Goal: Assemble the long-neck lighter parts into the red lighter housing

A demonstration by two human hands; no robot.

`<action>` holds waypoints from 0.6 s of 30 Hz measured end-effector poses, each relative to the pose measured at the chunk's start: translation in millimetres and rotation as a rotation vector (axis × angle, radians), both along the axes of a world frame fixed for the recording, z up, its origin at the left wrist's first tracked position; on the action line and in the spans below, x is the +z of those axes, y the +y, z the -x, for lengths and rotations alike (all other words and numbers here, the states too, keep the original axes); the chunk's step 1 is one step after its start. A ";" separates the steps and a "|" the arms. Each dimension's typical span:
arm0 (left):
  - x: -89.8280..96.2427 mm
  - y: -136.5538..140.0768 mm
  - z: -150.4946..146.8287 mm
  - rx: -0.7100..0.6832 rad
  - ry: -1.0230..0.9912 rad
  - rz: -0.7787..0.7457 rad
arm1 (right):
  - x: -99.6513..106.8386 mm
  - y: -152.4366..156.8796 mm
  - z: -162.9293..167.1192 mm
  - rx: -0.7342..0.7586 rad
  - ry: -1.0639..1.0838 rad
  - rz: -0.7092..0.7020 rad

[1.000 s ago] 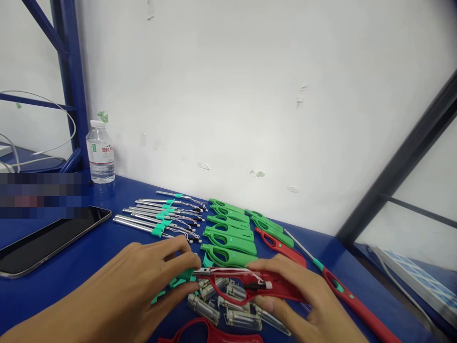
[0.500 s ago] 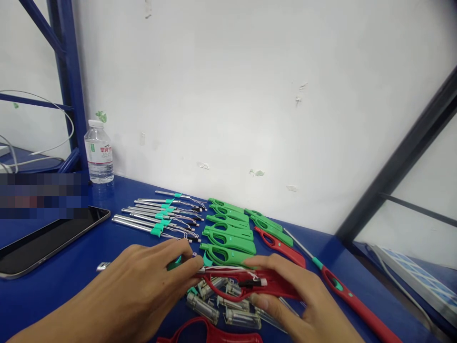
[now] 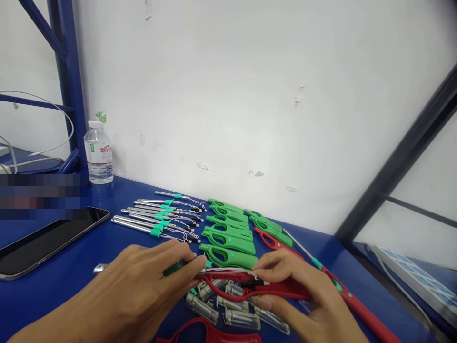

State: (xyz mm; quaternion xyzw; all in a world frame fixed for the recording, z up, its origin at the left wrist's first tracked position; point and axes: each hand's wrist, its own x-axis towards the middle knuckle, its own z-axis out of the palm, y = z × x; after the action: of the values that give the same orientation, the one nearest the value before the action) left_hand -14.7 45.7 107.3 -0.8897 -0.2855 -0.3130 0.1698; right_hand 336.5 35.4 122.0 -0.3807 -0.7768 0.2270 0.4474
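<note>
A red shell [image 3: 264,286] is held low over the blue table [image 3: 89,247], above clear tubes [image 3: 228,312], between both hands. The left hand [image 3: 139,286] lies palm-down, its fingers pinched on a metal tube [image 3: 102,267] with a green collar at the shell's left end. The right hand [image 3: 300,290] is curled around the shell, thumb beneath. The shell is glossy plastic, looped, with thin wires laid along it. Green shells [image 3: 228,238] are ranged just behind.

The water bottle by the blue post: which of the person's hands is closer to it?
Left. The left hand lies below and right of the water bottle, well apart from it; the right hand is farther right, on the red lighter shell.
</note>
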 end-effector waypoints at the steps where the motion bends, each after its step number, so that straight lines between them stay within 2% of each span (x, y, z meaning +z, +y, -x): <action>1: 0.0 0.1 0.5 0.004 0.004 -0.007 | -0.2 -0.1 0.0 0.004 0.001 -0.001; 11: -6.8 -0.2 3.2 0.030 0.046 -0.006 | 4.1 -3.7 1.1 0.032 -0.012 -0.016; 18: -4.0 0.1 2.2 0.030 0.039 0.021 | 3.2 -0.9 1.0 0.030 -0.060 -0.020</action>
State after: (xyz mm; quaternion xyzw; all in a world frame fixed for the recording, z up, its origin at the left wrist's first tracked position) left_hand -16.8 45.8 103.4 -0.8930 -0.2988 -0.2901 0.1708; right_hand 335.5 34.5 125.2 -0.3712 -0.7977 0.2142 0.4243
